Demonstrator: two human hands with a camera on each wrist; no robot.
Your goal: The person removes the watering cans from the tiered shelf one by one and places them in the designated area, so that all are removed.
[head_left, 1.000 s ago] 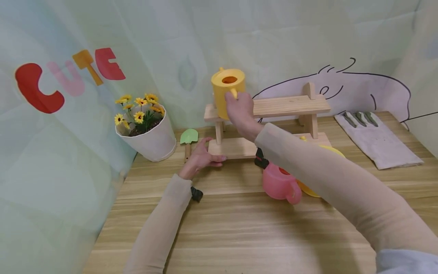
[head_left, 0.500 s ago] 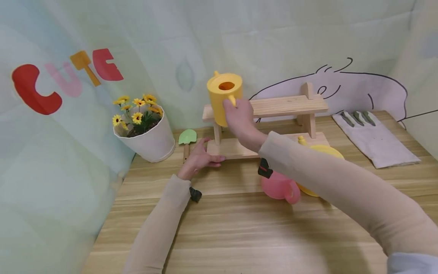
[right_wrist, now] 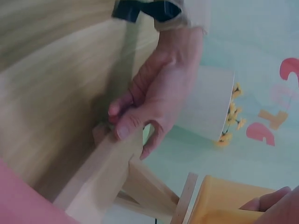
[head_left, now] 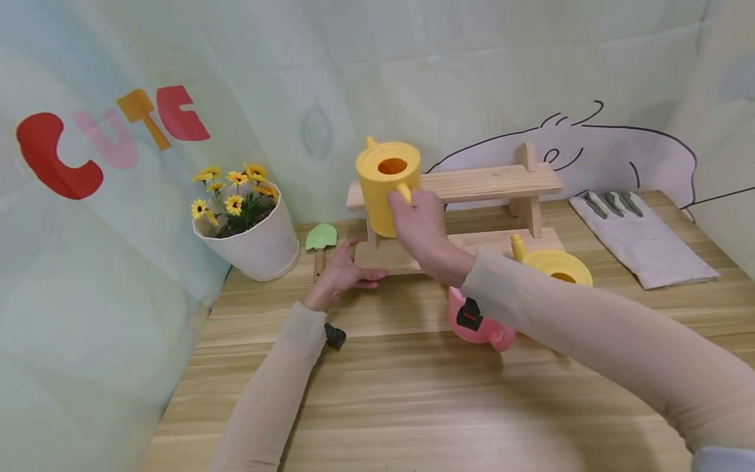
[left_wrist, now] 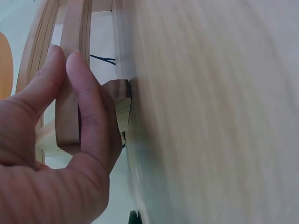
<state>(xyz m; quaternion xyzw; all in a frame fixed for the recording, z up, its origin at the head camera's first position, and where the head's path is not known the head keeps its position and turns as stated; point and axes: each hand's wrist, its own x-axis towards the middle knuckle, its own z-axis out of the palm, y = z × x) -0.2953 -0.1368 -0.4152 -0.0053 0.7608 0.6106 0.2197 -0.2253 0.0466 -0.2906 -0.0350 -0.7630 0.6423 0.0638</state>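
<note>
My right hand (head_left: 426, 231) grips the handle of a yellow watering can (head_left: 376, 204), upright in front of the upper board's left end. In the right wrist view, that can (right_wrist: 224, 189) appears close to the edge of a board; whether they touch I cannot tell. My left hand (head_left: 344, 274) holds the left end of the lower board of a two-tier wooden shelf (head_left: 483, 185). Thumb and fingers pinch this board (left_wrist: 67, 123) in the left wrist view. A pink watering can (head_left: 458, 326) stands below my right forearm, partly hidden. Behind it, another yellow watering can (head_left: 538, 261) is partly covered by the sleeve.
A white pot (head_left: 256, 248) of yellow flowers stands at the back left. Beside it lies a green-bladed trowel (head_left: 321, 237) with a wooden handle. A folded cloth (head_left: 651, 242) with dark green markings lies at the right. A printed curtain (head_left: 460, 72) hangs behind the wooden table (head_left: 377, 400).
My right hand has brought the yellow watering can lower and slightly nearer. The other yellow can shows more from behind the forearm. My left hand keeps its hold on the shelf.
</note>
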